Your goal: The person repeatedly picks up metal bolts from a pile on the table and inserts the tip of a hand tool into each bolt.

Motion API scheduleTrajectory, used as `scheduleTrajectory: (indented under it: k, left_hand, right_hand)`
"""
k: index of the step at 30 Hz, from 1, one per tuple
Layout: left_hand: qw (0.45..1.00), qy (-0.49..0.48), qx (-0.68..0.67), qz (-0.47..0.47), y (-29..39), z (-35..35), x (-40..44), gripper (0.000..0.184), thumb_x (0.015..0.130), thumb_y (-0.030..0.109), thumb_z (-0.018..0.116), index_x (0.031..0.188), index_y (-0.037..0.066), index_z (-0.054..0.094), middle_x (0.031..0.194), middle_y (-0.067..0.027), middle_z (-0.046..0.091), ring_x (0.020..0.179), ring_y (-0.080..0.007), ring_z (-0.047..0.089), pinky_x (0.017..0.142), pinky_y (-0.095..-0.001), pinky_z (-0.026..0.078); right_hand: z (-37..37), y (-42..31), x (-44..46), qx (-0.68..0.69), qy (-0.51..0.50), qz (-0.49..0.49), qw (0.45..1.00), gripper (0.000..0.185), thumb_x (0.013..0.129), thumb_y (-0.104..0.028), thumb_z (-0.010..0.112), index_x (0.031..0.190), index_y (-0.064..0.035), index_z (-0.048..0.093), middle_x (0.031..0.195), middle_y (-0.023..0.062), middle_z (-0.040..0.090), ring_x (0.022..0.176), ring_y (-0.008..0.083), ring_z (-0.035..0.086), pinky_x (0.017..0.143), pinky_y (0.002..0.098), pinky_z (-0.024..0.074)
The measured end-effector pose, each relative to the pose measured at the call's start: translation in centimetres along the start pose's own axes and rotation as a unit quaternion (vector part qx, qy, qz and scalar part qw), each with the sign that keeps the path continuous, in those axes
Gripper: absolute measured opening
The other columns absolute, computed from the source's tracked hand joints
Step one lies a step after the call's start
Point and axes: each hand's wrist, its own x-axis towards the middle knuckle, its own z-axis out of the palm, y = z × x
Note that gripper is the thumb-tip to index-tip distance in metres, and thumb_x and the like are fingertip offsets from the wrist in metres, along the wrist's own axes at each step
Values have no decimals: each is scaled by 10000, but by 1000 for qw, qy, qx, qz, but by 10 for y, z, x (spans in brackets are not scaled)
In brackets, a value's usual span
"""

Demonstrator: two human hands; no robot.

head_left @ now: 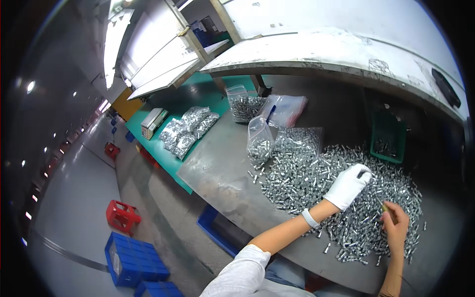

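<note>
A wide heap of small silvery metal fittings (pixel 297 183) spreads over the grey table. Above the middle of the heap is my left hand (pixel 348 187), in a white glove. Its fingers are curled together at the tips, and whatever they may pinch is too small to make out. At the heap's right side, my bare right hand (pixel 396 222) closes around a small tool with a yellowish handle (pixel 385 208). Its thin tip points toward the left hand; the rest is hidden by the fingers.
Clear bags of fittings (pixel 298 141) stand behind the heap, near empty bags (pixel 288 110). A green bin (pixel 388 157) sits at the back right. Further left are filled bags (pixel 185 129) and a scale (pixel 154 123). A shelf (pixel 297 64) overhangs the back. Blue crates (pixel 136 260) and a red stool (pixel 122 216) stand on the floor.
</note>
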Motion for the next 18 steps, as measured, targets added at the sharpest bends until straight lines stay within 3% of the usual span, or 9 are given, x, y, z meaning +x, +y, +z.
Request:
scheduleTrajectory:
  k: [6,8,9,10,11,12,13,14,18]
  left_hand:
    - [991,-23,92,92,5,18,41,191,926,219,608,1005,59,676,948,-161,679,909,-327,667,819,-392,526]
    - [930,-44,282,233,7,22,75,159,906,223,605,930,81,673,912,-154,667,878,-323,661,749,-413,528]
    - [854,-48,414,311,13,26,92,112,889,197,612,902,104,673,878,-146,666,809,-309,669,675,-417,534]
    - [870,-33,383,308,12,36,111,157,914,227,617,951,88,682,841,-122,686,737,-243,679,634,-369,542]
    - [966,-117,182,138,13,47,126,286,927,280,612,1058,32,670,841,-111,704,735,-181,668,645,-324,536]
    - [992,-116,-31,-46,28,53,137,425,941,334,606,1166,-23,657,842,-100,722,733,-119,657,657,-280,531]
    - [993,-113,9,-40,26,61,147,450,926,340,585,1225,7,632,1000,-179,695,901,-253,655,774,-333,527]
    - [993,-102,53,-35,20,68,155,487,912,346,564,1285,37,606,1158,-258,669,1069,-386,654,892,-387,524]
    - [971,-107,213,31,35,30,105,461,924,365,553,1242,40,629,1168,-252,658,1111,-398,631,949,-402,501]
  right_hand:
    - [3,10,3,47,56,-9,997,264,952,-73,591,1203,-14,650,846,25,633,627,43,534,499,165,393]
    - [0,0,4,48,70,19,996,266,961,-115,593,1201,-18,654,826,26,637,620,41,533,492,178,382]
    - [-2,-6,5,43,80,16,996,267,956,-118,605,1199,-21,657,807,23,640,620,45,537,507,187,396]
    - [-4,-8,4,67,97,22,993,267,955,-126,612,1198,-23,657,799,20,643,609,47,533,523,190,408]
    - [-8,-2,7,77,110,22,991,265,961,-129,616,1200,-23,655,814,16,646,604,47,533,532,191,417]
    - [-11,-3,7,99,113,42,988,263,967,-133,617,1204,-26,652,818,17,649,607,44,534,532,190,421]
    - [-18,0,8,104,97,51,989,293,972,-142,620,1244,-36,639,933,21,673,753,59,614,571,197,464]
    - [-22,2,10,105,90,59,989,292,974,-137,619,1245,-30,638,936,31,679,712,50,592,560,190,451]
    - [-25,4,12,122,107,41,986,271,978,-137,613,1220,-19,644,829,19,664,625,34,534,536,177,418]
